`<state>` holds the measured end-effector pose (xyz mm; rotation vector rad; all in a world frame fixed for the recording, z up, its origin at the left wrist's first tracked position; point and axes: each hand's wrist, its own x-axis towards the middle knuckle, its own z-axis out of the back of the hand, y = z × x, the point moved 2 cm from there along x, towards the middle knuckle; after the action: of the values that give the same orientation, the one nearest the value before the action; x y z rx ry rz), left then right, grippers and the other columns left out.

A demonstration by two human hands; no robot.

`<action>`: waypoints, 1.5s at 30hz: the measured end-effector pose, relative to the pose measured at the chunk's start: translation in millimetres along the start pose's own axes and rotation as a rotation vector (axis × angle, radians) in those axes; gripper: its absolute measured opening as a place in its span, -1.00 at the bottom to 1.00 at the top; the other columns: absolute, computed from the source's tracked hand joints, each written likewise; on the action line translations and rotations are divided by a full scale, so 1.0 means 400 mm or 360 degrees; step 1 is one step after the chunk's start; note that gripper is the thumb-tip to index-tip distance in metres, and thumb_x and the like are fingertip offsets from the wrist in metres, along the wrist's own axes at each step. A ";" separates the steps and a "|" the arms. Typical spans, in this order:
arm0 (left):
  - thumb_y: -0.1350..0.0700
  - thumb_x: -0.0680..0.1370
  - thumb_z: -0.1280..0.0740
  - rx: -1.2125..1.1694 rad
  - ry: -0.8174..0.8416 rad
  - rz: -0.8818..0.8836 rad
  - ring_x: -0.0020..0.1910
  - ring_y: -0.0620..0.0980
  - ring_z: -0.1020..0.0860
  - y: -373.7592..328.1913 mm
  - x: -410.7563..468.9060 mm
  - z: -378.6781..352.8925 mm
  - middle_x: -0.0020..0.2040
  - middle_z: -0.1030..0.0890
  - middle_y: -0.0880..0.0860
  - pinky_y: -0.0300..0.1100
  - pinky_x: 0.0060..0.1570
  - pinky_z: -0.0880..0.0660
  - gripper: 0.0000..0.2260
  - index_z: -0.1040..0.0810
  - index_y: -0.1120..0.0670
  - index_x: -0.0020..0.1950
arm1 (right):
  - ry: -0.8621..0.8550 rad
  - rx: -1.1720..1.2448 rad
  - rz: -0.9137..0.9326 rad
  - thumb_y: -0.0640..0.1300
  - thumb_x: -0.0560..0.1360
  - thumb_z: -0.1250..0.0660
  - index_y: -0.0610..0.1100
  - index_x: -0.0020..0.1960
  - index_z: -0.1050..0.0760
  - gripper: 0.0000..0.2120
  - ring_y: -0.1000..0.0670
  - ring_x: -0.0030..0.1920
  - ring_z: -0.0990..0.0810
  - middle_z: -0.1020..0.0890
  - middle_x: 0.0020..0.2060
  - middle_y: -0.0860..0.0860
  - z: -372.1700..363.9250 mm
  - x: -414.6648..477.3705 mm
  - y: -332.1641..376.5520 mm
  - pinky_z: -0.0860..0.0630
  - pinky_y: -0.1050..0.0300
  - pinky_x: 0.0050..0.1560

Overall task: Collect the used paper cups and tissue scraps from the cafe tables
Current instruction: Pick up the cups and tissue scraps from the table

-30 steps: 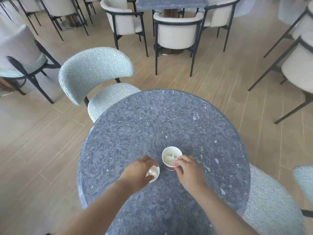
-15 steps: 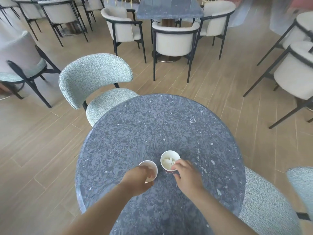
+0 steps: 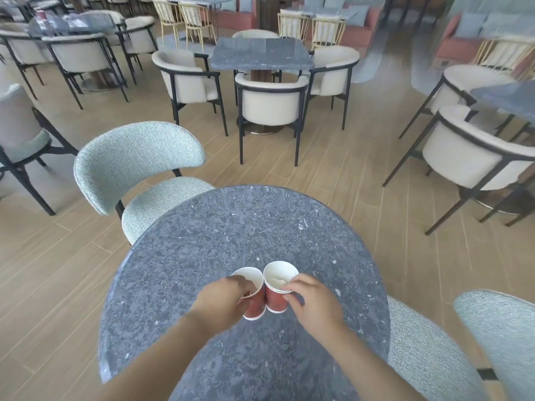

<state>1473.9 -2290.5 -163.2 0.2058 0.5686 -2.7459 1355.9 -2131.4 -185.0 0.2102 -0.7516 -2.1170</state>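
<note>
Two red paper cups with white insides are held side by side, touching, just above the round grey stone table (image 3: 202, 256). My left hand (image 3: 223, 302) grips the left cup (image 3: 254, 306) at its rim, fingers reaching inside. My right hand (image 3: 312, 305) grips the right cup (image 3: 275, 298), which looks like two nested cups with a white tissue scrap (image 3: 278, 280) inside. Both cups tilt slightly away from me.
A pale green chair (image 3: 136, 166) stands at the table's far left, and two more (image 3: 428, 351) are close on my right. A square grey table (image 3: 262, 57) ringed by cream armchairs (image 3: 270, 104) lies straight ahead across wooden floor. More cream chairs (image 3: 469, 157) stand on the right.
Both cups have been lifted off the table and brought together. My left hand has turned its cup upright. The view has tilted up, showing more of the room.
</note>
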 end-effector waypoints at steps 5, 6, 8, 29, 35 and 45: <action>0.04 0.49 -0.25 0.0021 -0.0183 -0.0193 -0.05 0.01 -0.52 -0.068 0.011 0.105 -0.08 -0.53 -0.07 -0.16 -0.21 -0.41 -0.94 -0.49 -0.04 -0.08 | -0.0308 -0.0046 0.0091 -0.15 0.41 -0.43 0.00 -0.05 -0.64 -0.86 0.00 -0.10 -0.59 -0.64 -0.13 0.10 0.119 0.004 0.050 -0.53 0.14 -0.18; 0.04 0.48 -0.26 0.0015 -0.0226 -0.0234 -0.08 0.01 -0.52 -0.078 0.008 0.129 -0.13 -0.50 -0.07 -0.17 -0.25 -0.39 -0.96 -0.49 -0.04 -0.11 | -0.0362 -0.0056 0.0107 -0.16 0.40 -0.44 0.01 -0.05 -0.64 -0.85 0.00 -0.10 -0.59 -0.64 -0.13 0.11 0.140 0.005 0.065 -0.53 0.15 -0.19; 0.05 0.48 -0.27 -0.0002 -0.0320 -0.0286 -0.10 0.00 -0.53 -0.093 -0.003 0.178 -0.16 -0.49 -0.10 -0.17 -0.27 -0.38 -0.97 -0.49 -0.04 -0.13 | -0.0453 -0.0057 0.0151 -0.18 0.40 -0.45 0.01 -0.04 -0.64 -0.83 0.00 -0.10 -0.60 -0.64 -0.13 0.12 0.181 0.006 0.100 -0.54 0.14 -0.18; 0.12 0.49 -0.30 -0.0137 -0.0756 -0.0957 -0.03 0.01 -0.56 -0.233 -0.317 0.375 0.04 -0.61 -0.13 -0.09 -0.03 -0.49 -0.78 -0.58 -0.07 0.10 | -0.1191 -0.0092 0.0051 -0.21 0.41 -0.44 -0.03 -0.05 -0.63 -0.85 0.14 -0.09 -0.57 -0.61 -0.10 0.16 0.352 -0.343 0.427 -0.50 0.26 -0.07; 0.11 0.47 -0.34 -0.0168 -0.0734 -0.1141 -0.02 0.00 -0.56 -0.276 -0.381 0.347 0.01 -0.60 -0.13 -0.07 -0.03 -0.48 -0.82 -0.60 -0.06 0.05 | -0.1283 -0.0108 -0.0089 -0.21 0.41 -0.44 -0.04 -0.06 -0.63 -0.87 0.17 -0.12 -0.59 -0.59 -0.09 0.17 0.345 -0.469 0.456 -0.57 0.17 -0.05; 0.15 0.47 -0.35 -0.0195 -0.0825 -0.1098 0.01 -0.02 -0.57 -0.124 -0.501 0.371 0.02 -0.62 -0.12 -0.14 -0.06 -0.51 -0.80 -0.59 -0.07 0.05 | -0.1204 -0.0159 0.0023 -0.20 0.42 -0.42 -0.08 -0.05 -0.62 -0.89 0.09 -0.08 -0.59 -0.61 -0.08 0.09 0.251 -0.455 0.591 -0.58 0.05 -0.07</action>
<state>1633.1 -2250.5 30.7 -0.8602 0.7518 -3.1806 1588.0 -2053.0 12.4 -0.6859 -1.0547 -2.2061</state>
